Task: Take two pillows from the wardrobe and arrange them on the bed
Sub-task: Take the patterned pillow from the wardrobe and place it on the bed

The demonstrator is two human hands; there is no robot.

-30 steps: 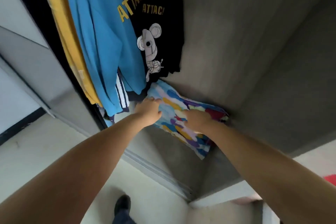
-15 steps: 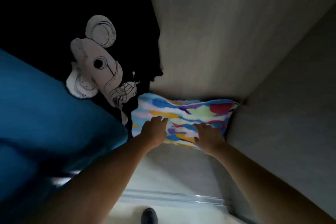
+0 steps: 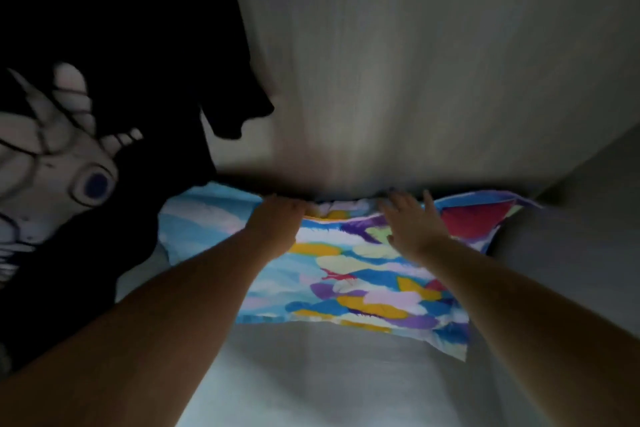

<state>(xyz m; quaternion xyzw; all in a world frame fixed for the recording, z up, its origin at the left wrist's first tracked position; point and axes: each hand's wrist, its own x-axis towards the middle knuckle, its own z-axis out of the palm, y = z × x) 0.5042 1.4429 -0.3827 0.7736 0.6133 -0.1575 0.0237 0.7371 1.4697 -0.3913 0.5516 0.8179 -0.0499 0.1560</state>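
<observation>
A pillow (image 3: 349, 274) in a bright cover of blue, yellow, purple and red patches lies on the floor of the wardrobe, against its back wall. A second edge of like fabric shows under its far side, so there may be two stacked. My left hand (image 3: 277, 222) is curled over the pillow's far edge near the middle. To its right, my right hand (image 3: 412, 222) lies flat on the pillow's top with fingers spread. Both forearms reach in from below.
A black T-shirt (image 3: 138, 87) with a white cartoon print hangs close at the left, touching the pillow's left end. The wardrobe's grey back wall (image 3: 415, 62) and right side wall (image 3: 571, 253) close in the space. The wardrobe floor (image 3: 311, 374) is bare in front.
My view has moved deeper into the wardrobe and lower. Both hands have slid from the pillow's near edge to its far edge, and the left hand has curled over it.
</observation>
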